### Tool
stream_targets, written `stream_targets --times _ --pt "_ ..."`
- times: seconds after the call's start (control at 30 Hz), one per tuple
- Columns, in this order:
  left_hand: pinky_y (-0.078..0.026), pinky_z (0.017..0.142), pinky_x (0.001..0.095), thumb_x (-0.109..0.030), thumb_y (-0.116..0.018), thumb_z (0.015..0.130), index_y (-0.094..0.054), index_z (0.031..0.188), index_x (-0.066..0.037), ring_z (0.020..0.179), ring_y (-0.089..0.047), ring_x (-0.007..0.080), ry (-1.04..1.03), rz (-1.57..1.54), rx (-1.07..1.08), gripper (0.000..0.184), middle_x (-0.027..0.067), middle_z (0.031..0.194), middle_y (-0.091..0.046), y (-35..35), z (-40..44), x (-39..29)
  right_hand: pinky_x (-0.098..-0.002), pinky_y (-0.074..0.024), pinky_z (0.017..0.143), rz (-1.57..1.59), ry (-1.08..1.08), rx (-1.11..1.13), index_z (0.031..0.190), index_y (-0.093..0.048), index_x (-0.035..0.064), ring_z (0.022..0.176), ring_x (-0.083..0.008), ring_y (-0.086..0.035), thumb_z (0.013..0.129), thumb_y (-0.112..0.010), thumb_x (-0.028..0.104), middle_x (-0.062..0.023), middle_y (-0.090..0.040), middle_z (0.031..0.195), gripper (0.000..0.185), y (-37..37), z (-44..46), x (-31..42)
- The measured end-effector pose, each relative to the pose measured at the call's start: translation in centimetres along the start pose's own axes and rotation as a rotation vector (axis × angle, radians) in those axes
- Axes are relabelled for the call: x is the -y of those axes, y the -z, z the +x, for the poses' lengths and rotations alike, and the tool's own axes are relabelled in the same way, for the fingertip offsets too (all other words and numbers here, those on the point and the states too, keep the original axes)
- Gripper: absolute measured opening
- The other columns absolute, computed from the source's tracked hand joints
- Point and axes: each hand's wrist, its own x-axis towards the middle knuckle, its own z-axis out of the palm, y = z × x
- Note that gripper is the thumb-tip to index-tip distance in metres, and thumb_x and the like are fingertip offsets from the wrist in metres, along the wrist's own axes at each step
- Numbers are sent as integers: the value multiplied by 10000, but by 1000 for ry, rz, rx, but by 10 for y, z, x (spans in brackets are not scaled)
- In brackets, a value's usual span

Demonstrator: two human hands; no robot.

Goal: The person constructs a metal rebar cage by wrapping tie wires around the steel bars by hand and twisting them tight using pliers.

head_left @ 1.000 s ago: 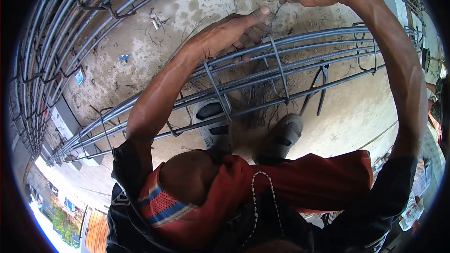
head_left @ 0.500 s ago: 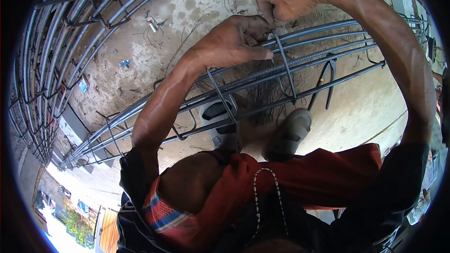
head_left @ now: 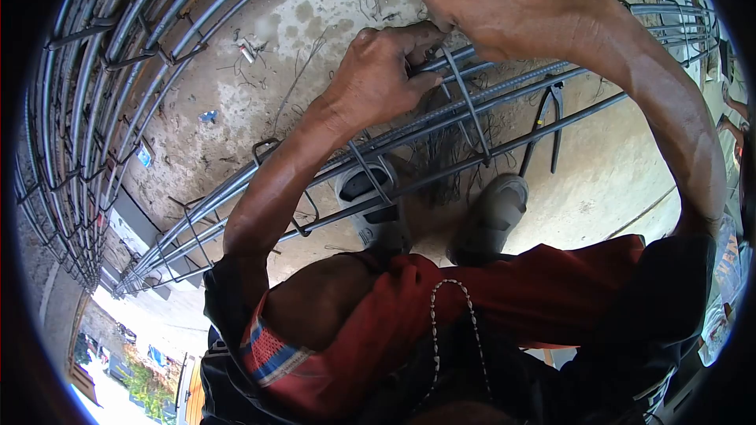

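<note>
A long cage of steel bars (head_left: 520,140) with square stirrups runs diagonally in front of me. My left hand (head_left: 386,71) is at the cage's far edge, fingers curled together beside the top corner of a stirrup (head_left: 466,102). Close against its fingertips is my right hand (head_left: 504,12), closed, its back toward the camera. What the fingers of either hand grip is too hidden to make out. Pliers (head_left: 545,122) with dark handles hang on the cage's bars, right of the stirrup. A bundle of thin dark wire (head_left: 441,159) lies beneath the bars.
More bar cages (head_left: 87,110) are stacked at the left. My sandalled feet (head_left: 376,205) stand below the near bar. Wire scraps and a small white cylinder (head_left: 246,53) lie on the concrete floor (head_left: 213,83). At the right edge, part of another person's arm (head_left: 732,130) shows.
My hands came together at the stirrup corner. My left fingers curled in, and my right hand moved down and left, then turned its back to the camera.
</note>
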Motion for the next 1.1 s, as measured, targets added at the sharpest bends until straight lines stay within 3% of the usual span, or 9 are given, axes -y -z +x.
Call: stream_targets --times 0.1,0.17,0.27,0.37,0.47,0.57,0.87,0.97,1.1 --pt "-541 743 341 -109 -743 749 -665 1068 -7 784 -689 255 -97 35 -52 344 176 872 -692 -2 -2 -2 -403 -503 690 -56 -68 -97 749 -640 -9 745 -281 -631 723 -621 153 -149 -625 770 165 9 -16 24" --pt "-537 717 367 -73 -718 734 -669 1074 -41 740 -678 318 -189 77 -128 345 199 789 -669 -5 -4 -3 -407 -506 858 -103 -348 5 888 -682 65 902 -247 -651 752 -621 -23 -97 -661 963 173 0 -21 49" --pt "-534 755 331 -94 -720 779 -650 1079 20 823 -696 233 -158 157 -93 329 165 954 -697 -6 -6 -3 -404 -514 824 27 -477 -63 904 -667 45 907 -274 -646 751 -642 -13 -107 -662 932 165 -25 -43 52" --pt "-545 699 336 -41 -692 757 -671 1049 -25 733 -688 284 -131 -9 -66 292 181 792 -688 -7 -2 2 -394 -519 789 447 -628 -202 926 -686 49 813 -286 -661 755 -630 9 -139 -667 820 184 -40 -56 56" --pt "-540 644 280 -26 -705 757 -675 1033 -9 678 -678 179 90 -397 40 278 126 762 -703 -3 1 0 -381 -515 797 629 -564 -224 956 -668 39 823 -295 -650 751 -661 14 -130 -656 821 207 -76 -65 57" --pt "-523 596 236 -24 -732 745 -672 1018 19 652 -647 101 148 -546 93 283 82 736 -696 -1 5 7 -337 -510 781 347 -349 -349 967 -667 67 857 -237 -619 732 -698 75 -67 -632 826 237 -97 -61 52" --pt "-498 501 240 -111 -769 713 -682 821 46 551 -628 104 206 -545 23 209 87 673 -674 -7 10 2 -328 -494 773 -246 -242 -351 804 -608 126 877 -177 -554 738 -659 161 1 -555 822 91 -81 -47 38" --pt "-490 507 242 -122 -775 682 -686 753 31 547 -614 98 185 -495 -5 190 78 649 -664 -8 13 6 -346 -500 776 -210 -314 -240 887 -641 93 883 -223 -596 755 -689 205 -28 -596 838 179 -82 -35 31" --pt "-480 517 237 -107 -760 690 -680 755 15 551 -596 87 169 -505 -40 160 68 638 -656 -13 13 5 -385 -493 816 383 -369 415 963 -669 50 944 -259 -614 736 -743 234 -98 -641 951 301 -40 -7 -7"
